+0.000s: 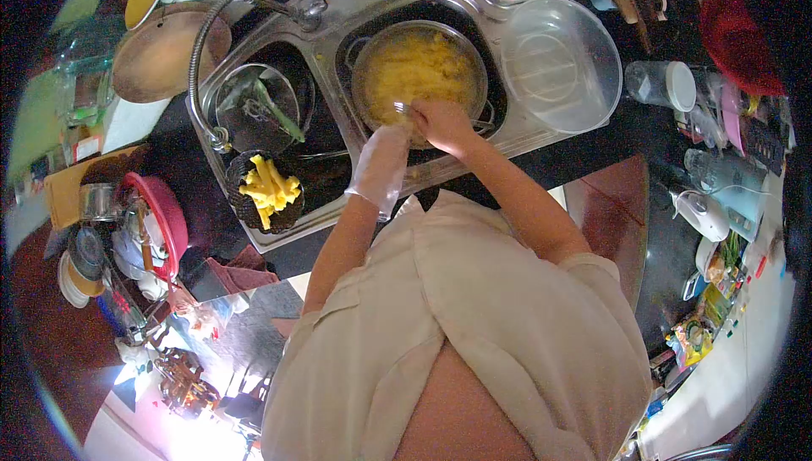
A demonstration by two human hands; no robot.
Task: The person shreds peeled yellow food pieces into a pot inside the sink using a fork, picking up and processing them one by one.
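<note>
A round metal pot (pixel 359 89) full of yellow food pieces (pixel 427 62) sits in the right sink basin. My left hand (pixel 387 150), in a clear plastic glove, is at the pot's near edge; its fingers are partly hidden by my right hand. Bare and curled, my right hand (pixel 440 125) is closed beside it at the same edge. A small shiny metal piece (pixel 401 108) shows at its fingertips, perhaps a fork or peeler end. To the left, a dark basket (pixel 241 207) holds long yellow pieces (pixel 269 186).
A large clear plastic tub (pixel 562 63) stands right of the pot. The left basin holds a clear lid or bowl (pixel 237 106) with a green-handled tool, below the curved faucet (pixel 203 46). A pink basin (pixel 169 216) of dishes is far left, a jar (pixel 664 85) right.
</note>
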